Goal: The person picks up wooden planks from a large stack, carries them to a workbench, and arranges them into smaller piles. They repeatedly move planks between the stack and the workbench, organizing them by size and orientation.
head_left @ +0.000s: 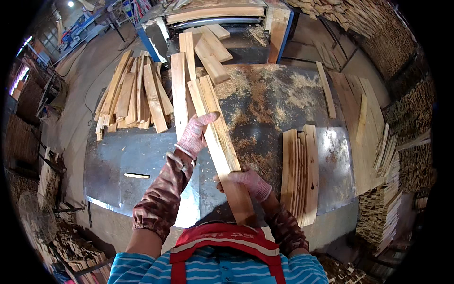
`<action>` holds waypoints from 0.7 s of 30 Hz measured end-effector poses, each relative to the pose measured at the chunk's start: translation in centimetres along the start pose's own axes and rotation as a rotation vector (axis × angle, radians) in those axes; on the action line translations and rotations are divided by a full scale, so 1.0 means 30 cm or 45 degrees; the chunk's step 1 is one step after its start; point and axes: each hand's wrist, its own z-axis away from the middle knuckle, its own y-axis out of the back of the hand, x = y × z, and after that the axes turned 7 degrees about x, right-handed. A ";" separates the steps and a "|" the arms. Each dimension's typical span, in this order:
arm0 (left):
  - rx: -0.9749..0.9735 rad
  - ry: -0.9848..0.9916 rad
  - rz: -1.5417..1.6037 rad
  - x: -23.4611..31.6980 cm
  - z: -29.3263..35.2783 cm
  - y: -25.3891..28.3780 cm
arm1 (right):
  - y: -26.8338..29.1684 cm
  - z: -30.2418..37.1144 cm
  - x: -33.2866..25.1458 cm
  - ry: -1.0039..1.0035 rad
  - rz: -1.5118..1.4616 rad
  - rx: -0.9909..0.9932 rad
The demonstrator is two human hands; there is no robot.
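A long pale wooden board (218, 137) slants across the middle, its near end close to my red apron. Its far end shows two strips side by side; whether that is a second board or its edge, I cannot tell. My left hand (196, 133), in a pinkish work glove, is closed around its left side near the middle. Lower down, my gloved right hand (249, 182) grips the right side. Just left of the held piece, another board (179, 90) lies lengthwise on the metal table (113, 163), partly behind my left hand.
A machine with a roller (215, 21) stands at the far side, with short boards (210, 52) at its mouth. A loose board heap (135, 94) lies left, a neat board stack (300, 175) right. Sawdust (255, 94) covers the middle. A small dark-edged strip (137, 175) lies left.
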 end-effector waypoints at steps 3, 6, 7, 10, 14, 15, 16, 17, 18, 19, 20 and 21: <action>0.021 -0.066 0.066 0.014 0.036 0.005 | 0.020 0.030 0.004 -0.035 -0.065 -0.155; 0.045 -0.076 0.033 0.016 0.091 0.013 | -0.018 0.054 0.021 -0.054 -0.122 -0.242; 0.053 -0.086 0.049 0.013 0.102 0.020 | -0.020 0.053 0.030 -0.050 -0.088 -0.312; 0.043 -0.160 0.043 0.011 0.140 0.036 | -0.009 0.027 0.083 -0.048 -0.118 -0.439; 0.031 -0.105 0.084 -0.012 0.152 0.130 | -0.020 -0.003 0.102 -0.051 0.001 -0.503; 0.021 -0.137 0.083 -0.023 0.144 0.152 | -0.023 -0.010 0.106 -0.052 0.014 -0.510; 0.000 -0.129 0.105 -0.030 0.138 0.174 | -0.027 -0.016 0.108 -0.053 0.027 -0.516; -0.018 -0.118 0.128 -0.037 0.139 0.193 | -0.038 -0.012 0.106 -0.046 0.018 -0.503; -0.036 -0.106 0.150 -0.044 0.139 0.211 | -0.056 -0.005 0.097 -0.039 0.008 -0.489; -0.038 -0.075 0.175 -0.049 0.134 0.229 | -0.066 -0.004 0.090 -0.031 -0.002 -0.475; -0.043 -0.041 0.201 -0.054 0.130 0.239 | -0.063 -0.009 0.089 -0.074 -0.015 -0.477; -0.049 -0.006 0.226 -0.059 0.126 0.249 | -0.059 -0.020 0.088 -0.116 -0.029 -0.478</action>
